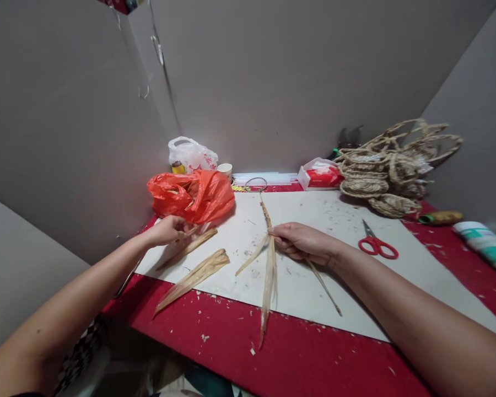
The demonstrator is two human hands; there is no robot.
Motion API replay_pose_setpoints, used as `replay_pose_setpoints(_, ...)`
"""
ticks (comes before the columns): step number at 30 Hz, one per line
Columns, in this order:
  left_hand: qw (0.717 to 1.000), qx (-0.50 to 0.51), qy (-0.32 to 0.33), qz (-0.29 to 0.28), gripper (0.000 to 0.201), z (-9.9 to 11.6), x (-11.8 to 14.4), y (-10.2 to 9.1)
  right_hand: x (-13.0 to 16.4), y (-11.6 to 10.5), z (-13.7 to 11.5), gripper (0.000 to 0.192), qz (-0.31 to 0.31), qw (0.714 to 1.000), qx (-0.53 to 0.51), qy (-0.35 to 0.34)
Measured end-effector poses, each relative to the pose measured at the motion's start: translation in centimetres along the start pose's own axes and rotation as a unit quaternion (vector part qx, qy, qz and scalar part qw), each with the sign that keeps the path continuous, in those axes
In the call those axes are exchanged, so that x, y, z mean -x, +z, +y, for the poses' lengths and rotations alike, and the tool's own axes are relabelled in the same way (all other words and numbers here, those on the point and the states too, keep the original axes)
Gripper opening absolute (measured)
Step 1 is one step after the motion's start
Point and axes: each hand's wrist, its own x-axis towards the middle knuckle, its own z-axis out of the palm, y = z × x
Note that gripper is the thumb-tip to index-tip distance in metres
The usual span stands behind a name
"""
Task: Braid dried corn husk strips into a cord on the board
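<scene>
Our right hand [303, 242] is pinched shut on a bundle of dried leaf strips [268, 275] lying across the white board [314, 286], while our left hand [167, 229] closes on a loose husk strip [190, 248] beside the orange bag [194, 196]. Looks like we're mid-braid, feeding in fresh material; next it needs laying against the pinch point.
</scene>
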Motion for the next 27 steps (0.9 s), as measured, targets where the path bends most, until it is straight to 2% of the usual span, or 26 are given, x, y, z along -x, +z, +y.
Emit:
replay_pose_setpoints(2,0.993,0.101,-0.006,-0.056,0.019,1.0,1.8,-1.0,0.0,0.0,0.1,0.034,0.003,1.000,-0.001,0.001)
replay_pose_setpoints(4,0.982,0.164,-0.012,-0.088,0.028,2.0,3.5,-1.6,-0.1,0.0,0.1,0.034,0.001,1.000,-0.001,-0.001)
replay_pose_setpoints(7,0.974,0.207,-0.008,-0.088,0.032,3.4,5.0,-1.5,-0.1,-0.1,0.2,0.034,-0.004,1.000,-0.003,-0.003)
replay_pose_setpoints(11,0.971,0.230,0.011,-0.065,0.030,5.0,5.3,0.1,-0.1,-0.1,0.1,0.034,-0.001,1.000,-0.007,-0.003)
replay_pose_setpoints(14,0.965,0.255,0.048,-0.031,0.024,6.3,4.4,1.8,-0.1,-0.2,0.0,0.034,-0.005,1.000,-0.013,-0.009)
replay_pose_setpoints(16,0.954,0.296,0.051,-0.025,0.020,7.4,3.4,3.1,-0.2,-0.3,0.0,0.033,-0.010,1.000,-0.021,-0.008)
replay_pose_setpoints(20,0.911,0.408,-0.021,-0.063,0.021,9.3,0.7,6.6,-0.4,-0.7,0.2,0.034,-0.022,0.998,-0.054,0.002)
replay_pose_setpoints(23,0.883,0.458,-0.050,-0.089,0.016,10.5,-1.4,9.0,-0.4,-1.0,0.3,0.035,-0.044,0.997,-0.071,0.005)
replay_pose_setpoints(25,0.877,0.470,-0.054,-0.082,0.012,11.0,-2.5,10.2,-0.4,-1.1,0.2,0.036,-0.054,0.996,-0.077,0.006)
replay_pose_setpoints(27,0.885,0.462,-0.031,-0.049,0.012,11.2,-3.4,10.9,-0.3,-1.2,0.2,0.037,-0.060,0.995,-0.084,0.008)
